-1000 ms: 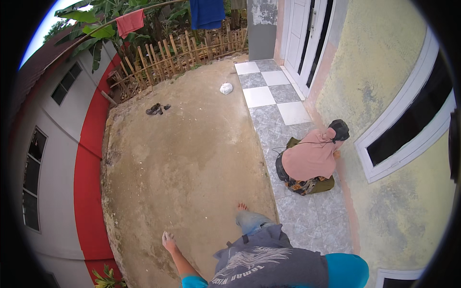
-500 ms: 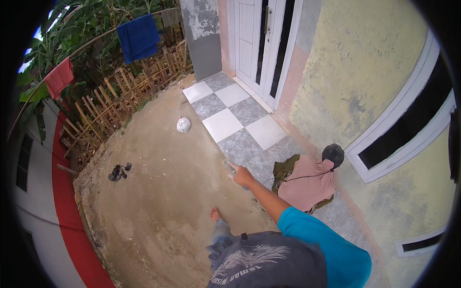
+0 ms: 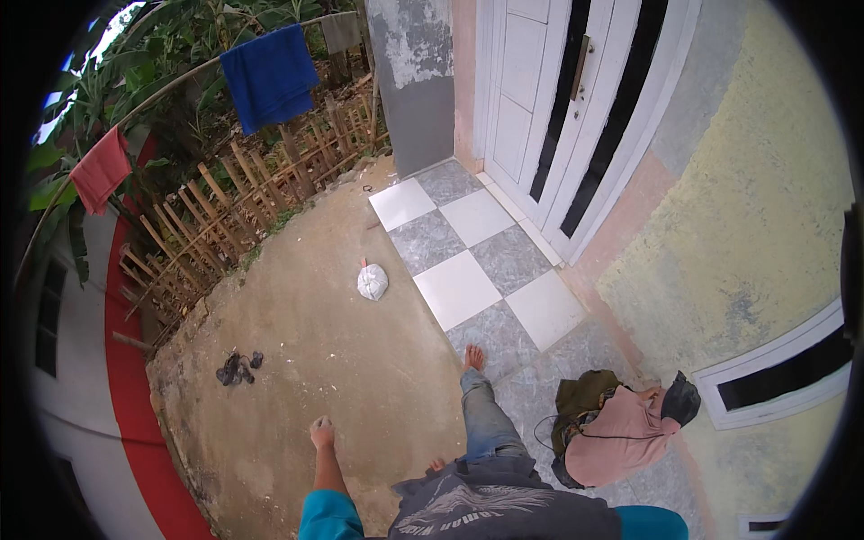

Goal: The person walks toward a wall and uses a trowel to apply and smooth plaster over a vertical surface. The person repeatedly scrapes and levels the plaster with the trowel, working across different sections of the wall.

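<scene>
My left hand hangs over the bare ground to the left of my body, its fingers loosely curled and pale with grey dust; nothing shows in them. It touches nothing that I can see. Of my right arm only the teal sleeve shows at the lower edge, and the right hand is out of sight. One bare foot is on a grey tile of the checkered porch. The toes of my other foot show beside my dark shirt. Ahead, on the ground by the porch edge, sits a tied white bag.
A person in pink with a dark head covering sits on the porch to the right, by the yellow wall. White doors stand beyond the tiles. Dark shoes lie to the left, and a bamboo fence borders the ground.
My right hand, which held a grey object over the porch edge, has gone out of view. My left hand has come into view. One foot has moved onto the tiles, and the view has shifted.
</scene>
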Demonstrator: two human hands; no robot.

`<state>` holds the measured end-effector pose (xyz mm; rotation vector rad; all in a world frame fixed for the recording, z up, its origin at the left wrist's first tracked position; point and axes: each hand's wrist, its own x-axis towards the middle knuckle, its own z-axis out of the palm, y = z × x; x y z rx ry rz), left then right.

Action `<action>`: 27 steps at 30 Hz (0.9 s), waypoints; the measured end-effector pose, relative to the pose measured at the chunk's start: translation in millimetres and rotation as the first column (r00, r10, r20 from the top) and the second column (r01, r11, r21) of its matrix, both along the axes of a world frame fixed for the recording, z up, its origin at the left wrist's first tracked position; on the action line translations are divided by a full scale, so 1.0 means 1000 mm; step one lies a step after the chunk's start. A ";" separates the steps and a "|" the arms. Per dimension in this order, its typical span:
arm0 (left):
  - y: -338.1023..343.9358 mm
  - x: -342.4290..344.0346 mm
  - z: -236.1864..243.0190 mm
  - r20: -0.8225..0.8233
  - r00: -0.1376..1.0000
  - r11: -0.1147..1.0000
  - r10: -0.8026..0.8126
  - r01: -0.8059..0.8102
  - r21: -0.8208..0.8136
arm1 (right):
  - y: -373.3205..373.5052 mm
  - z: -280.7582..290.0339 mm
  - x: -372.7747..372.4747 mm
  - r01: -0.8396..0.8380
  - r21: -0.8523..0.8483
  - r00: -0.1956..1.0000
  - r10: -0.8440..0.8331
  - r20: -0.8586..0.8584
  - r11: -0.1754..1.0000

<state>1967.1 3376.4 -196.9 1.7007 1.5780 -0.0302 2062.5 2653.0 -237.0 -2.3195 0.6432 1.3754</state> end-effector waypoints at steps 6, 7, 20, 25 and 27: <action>-0.027 0.220 0.039 0.437 0.898 0.997 0.056 -0.076 0.027 | 0.070 -0.077 0.169 -0.550 0.109 0.829 0.557 -0.047 0.828; -0.043 0.238 0.041 0.344 0.938 0.999 -0.028 0.019 0.030 | 0.083 -0.083 0.211 -0.727 0.124 0.683 0.730 0.026 0.676; -0.054 0.330 0.036 -0.166 0.918 0.909 -0.359 0.305 -0.284 | 0.340 0.228 0.761 -0.080 0.670 0.831 -0.321 0.454 0.738; -0.051 0.409 0.015 -0.258 0.961 0.909 -0.098 -0.019 -0.416 | 0.436 0.219 0.772 -0.184 0.634 0.875 -0.168 0.453 0.751; -0.052 0.447 0.003 -0.136 0.976 0.959 -0.169 0.132 -0.250 | 0.470 0.217 0.784 -0.482 0.527 0.719 -0.028 0.695 0.700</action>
